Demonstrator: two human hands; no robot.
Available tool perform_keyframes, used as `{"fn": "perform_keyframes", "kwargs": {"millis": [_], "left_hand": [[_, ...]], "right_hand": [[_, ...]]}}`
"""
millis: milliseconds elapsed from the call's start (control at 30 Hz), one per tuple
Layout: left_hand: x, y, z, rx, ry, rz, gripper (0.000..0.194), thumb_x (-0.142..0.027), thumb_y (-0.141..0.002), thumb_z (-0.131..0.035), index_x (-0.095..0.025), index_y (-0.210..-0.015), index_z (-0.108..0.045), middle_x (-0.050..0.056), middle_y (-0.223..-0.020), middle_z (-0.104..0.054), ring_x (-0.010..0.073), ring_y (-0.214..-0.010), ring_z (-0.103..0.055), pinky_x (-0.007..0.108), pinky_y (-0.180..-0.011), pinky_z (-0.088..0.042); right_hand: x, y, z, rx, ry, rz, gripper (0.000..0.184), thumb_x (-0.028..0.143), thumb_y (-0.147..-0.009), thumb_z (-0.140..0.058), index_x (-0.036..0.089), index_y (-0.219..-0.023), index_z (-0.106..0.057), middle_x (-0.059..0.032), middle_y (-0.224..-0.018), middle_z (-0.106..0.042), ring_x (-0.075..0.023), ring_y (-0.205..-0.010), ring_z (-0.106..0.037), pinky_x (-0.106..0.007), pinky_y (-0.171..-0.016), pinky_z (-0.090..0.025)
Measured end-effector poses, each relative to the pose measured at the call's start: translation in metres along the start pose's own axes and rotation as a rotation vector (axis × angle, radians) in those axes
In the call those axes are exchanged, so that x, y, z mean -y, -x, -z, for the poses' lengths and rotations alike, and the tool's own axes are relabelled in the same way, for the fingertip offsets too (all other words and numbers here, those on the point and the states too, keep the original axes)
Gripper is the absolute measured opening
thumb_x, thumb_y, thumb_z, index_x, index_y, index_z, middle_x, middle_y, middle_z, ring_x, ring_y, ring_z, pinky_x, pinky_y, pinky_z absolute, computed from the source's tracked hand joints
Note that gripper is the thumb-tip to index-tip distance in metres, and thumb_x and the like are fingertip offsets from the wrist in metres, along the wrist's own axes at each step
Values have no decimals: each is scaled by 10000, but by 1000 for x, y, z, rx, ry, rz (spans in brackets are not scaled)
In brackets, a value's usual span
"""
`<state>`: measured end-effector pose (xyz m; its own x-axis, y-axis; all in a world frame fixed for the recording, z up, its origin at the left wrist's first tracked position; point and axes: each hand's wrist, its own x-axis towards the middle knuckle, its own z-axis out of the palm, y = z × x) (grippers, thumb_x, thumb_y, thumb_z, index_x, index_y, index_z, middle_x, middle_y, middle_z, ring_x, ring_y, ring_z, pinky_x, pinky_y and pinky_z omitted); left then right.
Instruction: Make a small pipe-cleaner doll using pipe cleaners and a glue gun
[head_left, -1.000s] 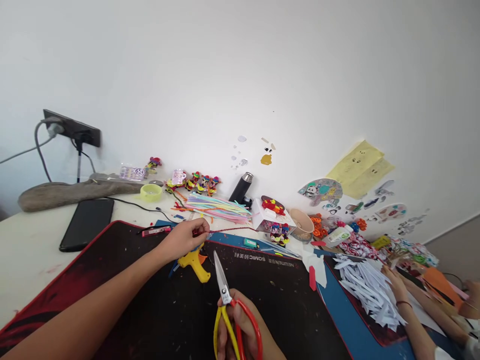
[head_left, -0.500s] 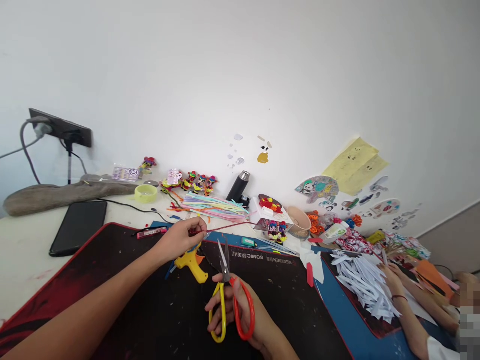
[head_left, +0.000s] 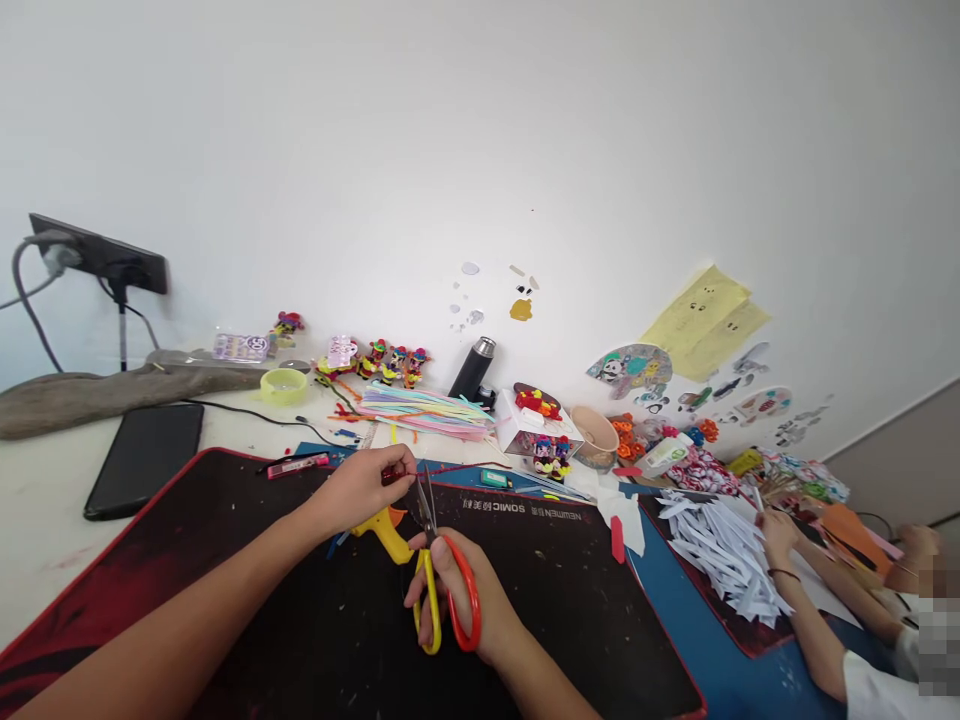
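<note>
My left hand point(head_left: 375, 482) pinches a thin dark red pipe cleaner point(head_left: 469, 467), whose free end sticks out to the right. In my right hand point(head_left: 469, 590) is a pair of scissors point(head_left: 430, 520) with one yellow and one red handle. Their slightly parted blades point up and meet the pipe cleaner just right of my left fingertips; whether it is cut there I cannot tell. Below my left hand lies a yellow glue gun point(head_left: 386, 535) on the black mat point(head_left: 540, 600), its rear part hidden by the hand.
A bundle of pastel pipe cleaners point(head_left: 427, 412), a black flask point(head_left: 474, 368) and a white box point(head_left: 517, 430) stand by the wall. At left are a phone point(head_left: 146, 460) and tape roll point(head_left: 285, 385). Another person's hands point(head_left: 780, 535) work beside white paper strips point(head_left: 727, 550).
My right hand has brought the scissors up and left to the pipe cleaner, and the blades have closed somewhat. The pipe cleaner's free end sits lower. The view has shifted slightly.
</note>
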<state>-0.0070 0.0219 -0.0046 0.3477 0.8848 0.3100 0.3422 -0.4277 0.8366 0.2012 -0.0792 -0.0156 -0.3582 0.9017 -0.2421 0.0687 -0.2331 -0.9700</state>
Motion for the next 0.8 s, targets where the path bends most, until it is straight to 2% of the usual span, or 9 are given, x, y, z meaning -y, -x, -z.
{"fn": "perform_keyframes", "kwargs": {"millis": [333, 800], "left_hand": [[1, 1, -1, 37, -35, -6, 119, -362, -821, -609, -252, -820, -655, -24, -686, -653, 196, -654, -578, 285, -630, -396], [-4, 1, 0, 108, 74, 52, 143, -380, -808, -629, -241, -780, -646, -14, -708, -679, 203, -683, -611, 289, -653, -465]], "right_hand": [[-1, -10, -3, -33, 4, -22, 953, 944, -812, -573, 121, -1292, -576, -29, -712, -718, -122, -345, -537, -243, -386, -438], [2, -14, -7, -45, 34, -39, 873, 943, -802, -587, 153, -1175, -602, 52, -585, -605, -126, -347, -544, -212, -375, -417]]}}
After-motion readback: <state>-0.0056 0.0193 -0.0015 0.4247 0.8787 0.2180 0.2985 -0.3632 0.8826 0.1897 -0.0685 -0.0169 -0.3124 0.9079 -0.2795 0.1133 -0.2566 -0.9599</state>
